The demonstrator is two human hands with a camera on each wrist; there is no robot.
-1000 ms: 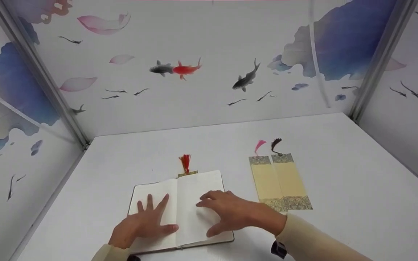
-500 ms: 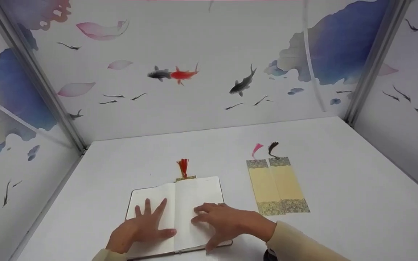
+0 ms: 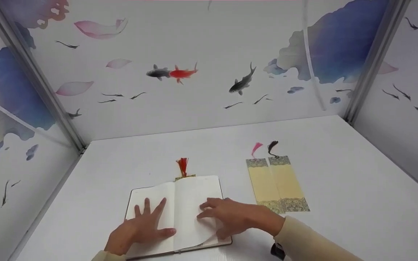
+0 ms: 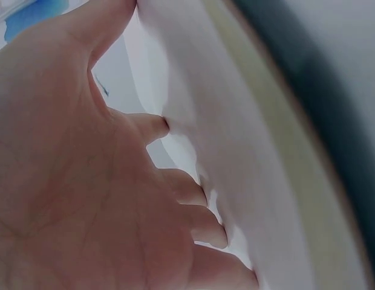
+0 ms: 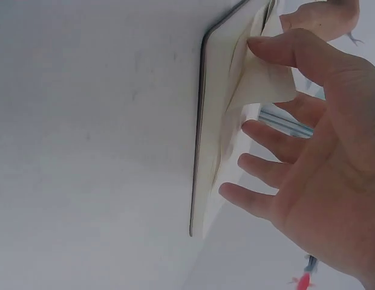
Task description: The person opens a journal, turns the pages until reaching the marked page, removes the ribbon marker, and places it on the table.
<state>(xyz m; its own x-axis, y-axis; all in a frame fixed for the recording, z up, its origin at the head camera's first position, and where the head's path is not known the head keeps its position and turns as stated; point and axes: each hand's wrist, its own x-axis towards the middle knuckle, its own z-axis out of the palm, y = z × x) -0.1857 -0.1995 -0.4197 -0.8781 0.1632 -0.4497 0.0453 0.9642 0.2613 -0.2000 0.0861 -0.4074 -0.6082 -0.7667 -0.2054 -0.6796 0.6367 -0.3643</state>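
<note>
An open notebook (image 3: 191, 199) with blank pages lies on the table. My left hand (image 3: 142, 226) rests on its left page, fingers spread and thumb near the centre fold. In the left wrist view, the left fingertips (image 4: 208, 226) touch the paper. At the right page, my right hand (image 3: 232, 215) holds the lower outer corner of a page (image 5: 263, 81) between thumb and fingers. That corner is bent up, and the right wrist view shows the thumb against it. A bookmark with a red tassel (image 3: 182, 166) sticks out past the notebook's top edge, the rest hidden by the pages.
Two yellow bookmarks with patterned ends lie right of the notebook, one with a pink tassel (image 3: 257, 149), the other with a dark tassel (image 3: 273, 146). White panels printed with fish (image 3: 182, 73) and petals enclose the white table (image 3: 122, 156) at the back and sides.
My right hand has shifted toward the page's lower corner, its thumb drawing in, and the corner has lifted. The left hand has stayed in place on the left page. The head view has tilted slightly.
</note>
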